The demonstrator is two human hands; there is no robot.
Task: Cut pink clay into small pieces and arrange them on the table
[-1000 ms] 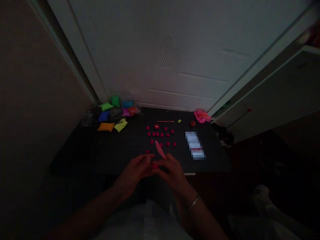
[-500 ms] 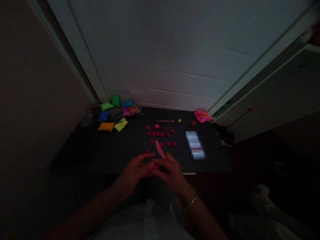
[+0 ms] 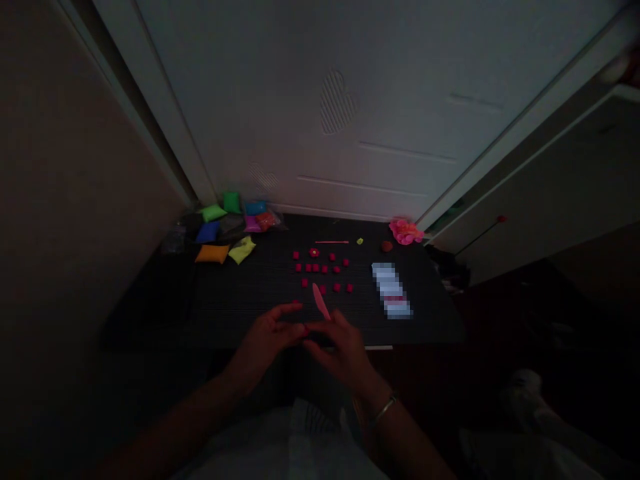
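Observation:
Between the fingertips of my two hands, just over the table's front edge, is a small piece of dark pink clay. My left hand pinches it with the thumb, its index finger stretched out above. In my right hand a pink plastic clay knife is tucked, blade pointing up and away; that hand's index finger and thumb reach to the clay. Beyond the hands lie several dark pink clay lumps in loose rows. Among them sits a small clay flower with a pale centre.
Bags of coloured clay, such as an orange one, lie at the table's left. A thin pink tool, a yellow-green bit, a reddish-brown lump and a pink flower line the back. A blurred-out phone-like rectangle is at right.
My fingertips have shifted slightly and parted a little around the clay, with less of it showing. The knife blade has dipped a touch. The lumps on the table stay put.

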